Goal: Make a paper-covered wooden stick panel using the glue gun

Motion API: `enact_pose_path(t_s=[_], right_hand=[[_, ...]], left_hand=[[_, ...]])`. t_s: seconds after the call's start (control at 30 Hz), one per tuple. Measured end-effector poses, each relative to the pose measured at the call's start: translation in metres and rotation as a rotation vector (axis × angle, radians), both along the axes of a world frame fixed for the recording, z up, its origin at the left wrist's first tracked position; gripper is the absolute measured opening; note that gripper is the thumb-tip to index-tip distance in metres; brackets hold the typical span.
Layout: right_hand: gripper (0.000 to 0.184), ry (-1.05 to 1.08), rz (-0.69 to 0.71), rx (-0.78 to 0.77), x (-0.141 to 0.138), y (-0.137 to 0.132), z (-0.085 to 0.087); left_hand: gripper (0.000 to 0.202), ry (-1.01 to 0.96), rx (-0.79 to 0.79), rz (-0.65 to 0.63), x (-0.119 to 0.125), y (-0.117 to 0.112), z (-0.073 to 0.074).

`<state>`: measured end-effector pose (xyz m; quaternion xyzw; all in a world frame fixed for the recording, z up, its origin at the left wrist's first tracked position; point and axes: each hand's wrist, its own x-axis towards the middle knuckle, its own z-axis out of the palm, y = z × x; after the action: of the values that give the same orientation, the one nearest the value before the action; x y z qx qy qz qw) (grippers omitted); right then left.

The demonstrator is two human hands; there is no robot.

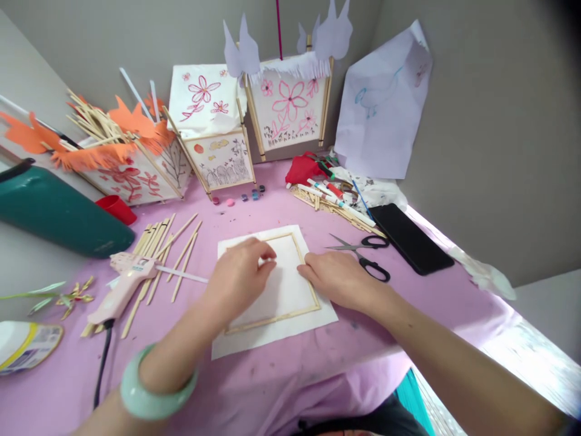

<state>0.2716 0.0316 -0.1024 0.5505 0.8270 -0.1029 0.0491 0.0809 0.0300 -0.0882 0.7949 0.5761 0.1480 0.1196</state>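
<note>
A rectangular frame of thin wooden sticks (276, 316) lies flat on a sheet of white paper (236, 346) on the pink-covered table. My right hand (333, 275) grips the frame's right stick, thumb and fingertips closed about it. Over the frame's left side is my left hand (242, 272), its fingers curved and a small gap between thumb and forefinger, with nothing seen between them. This hand hides part of the left stick. Black-handled scissors (363, 248) lie open just beyond my right hand. A pale pink glue gun (127, 284) with a white glue stick rests to the left.
Loose wooden sticks (157, 239) lie beside the glue gun. Decorated paper lanterns (227, 160) stand along the back wall. A black phone (411, 238), markers (336, 200) and a red cup (117, 209) surround the work. A green bottle (63, 206) is at far left.
</note>
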Motion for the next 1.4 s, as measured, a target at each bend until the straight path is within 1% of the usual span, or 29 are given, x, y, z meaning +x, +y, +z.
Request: enact_pose_path(t_s=[0.07,0.13,0.2,0.27,0.37,0.47,0.7,1.4], right_hand=[[0.044,0.005,0.03,-0.021,0.003,-0.004,0.001],[0.043,0.002,0.039,-0.047,0.004,-0.007,0.004],[0.042,-0.01,0.047,-0.072,0.003,-0.008,0.007],[0.04,-0.027,0.061,-0.083,0.001,-0.008,0.009],[0.04,-0.051,0.082,-0.066,-0.001,-0.008,0.009],[0.04,-0.071,0.097,-0.043,-0.001,-0.008,0.007],[0.038,-0.102,0.105,-0.055,0.0,-0.007,0.004],[0.034,-0.146,0.142,-0.09,-0.001,-0.004,0.012]], left_hand=[[0.009,-0.046,-0.072,-0.014,0.001,-0.029,-0.004],[0.009,-0.102,-0.112,0.001,0.002,-0.052,-0.012],[0.008,-0.153,-0.107,0.02,0.003,-0.066,-0.022],[0.006,-0.192,-0.093,0.034,0.004,-0.073,-0.031],[0.007,-0.228,-0.081,0.048,0.006,-0.076,-0.039],[0.011,-0.245,-0.067,0.051,0.007,-0.077,-0.042],[0.016,-0.262,-0.043,0.049,0.008,-0.08,-0.042],[0.015,-0.313,-0.047,0.05,0.008,-0.081,-0.045]])
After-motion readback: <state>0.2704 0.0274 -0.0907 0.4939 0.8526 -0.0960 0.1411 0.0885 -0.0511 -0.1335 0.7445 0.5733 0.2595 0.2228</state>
